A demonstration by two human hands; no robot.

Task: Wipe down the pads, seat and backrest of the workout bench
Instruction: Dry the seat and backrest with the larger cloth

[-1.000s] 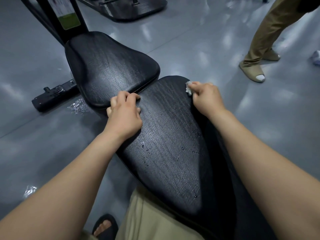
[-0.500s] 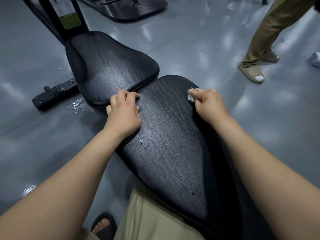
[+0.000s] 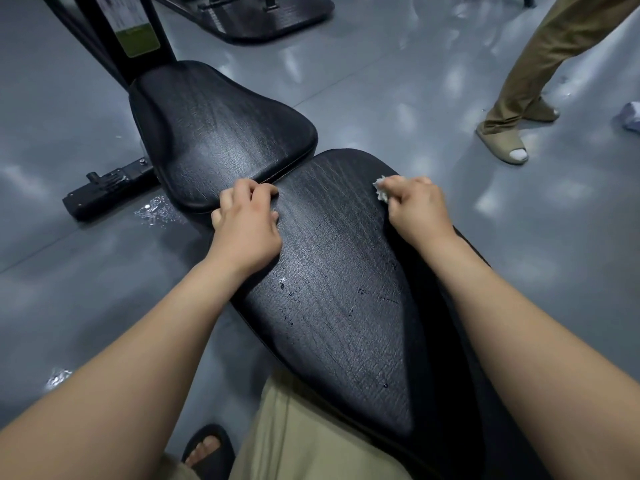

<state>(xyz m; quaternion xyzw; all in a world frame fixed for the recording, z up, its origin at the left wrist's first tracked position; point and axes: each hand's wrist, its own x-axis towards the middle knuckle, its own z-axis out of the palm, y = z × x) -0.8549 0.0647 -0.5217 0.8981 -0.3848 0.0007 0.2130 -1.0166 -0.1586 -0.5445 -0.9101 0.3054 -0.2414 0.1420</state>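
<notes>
A black workout bench fills the middle of the head view. Its long backrest pad [image 3: 339, 292] runs toward me and carries small wet drops. The shorter seat pad [image 3: 214, 133] lies beyond it, across a narrow gap. My left hand [image 3: 247, 220] rests with curled fingers on the backrest's far left corner, beside that gap. My right hand [image 3: 414, 206] pinches a small crumpled white wipe [image 3: 381, 190] against the backrest's far right edge. Most of the wipe is hidden under my fingers.
A black upright post [image 3: 114, 32] with a green label rises behind the seat. A black floor bar [image 3: 107, 192] and a wet patch [image 3: 156, 211] lie left of the bench. Another person's legs [image 3: 540, 77] stand at the right. A black base plate [image 3: 263, 19] sits at the top.
My right hand with the wipe has slid slightly toward me along the backrest's right edge. My left hand has stayed in place.
</notes>
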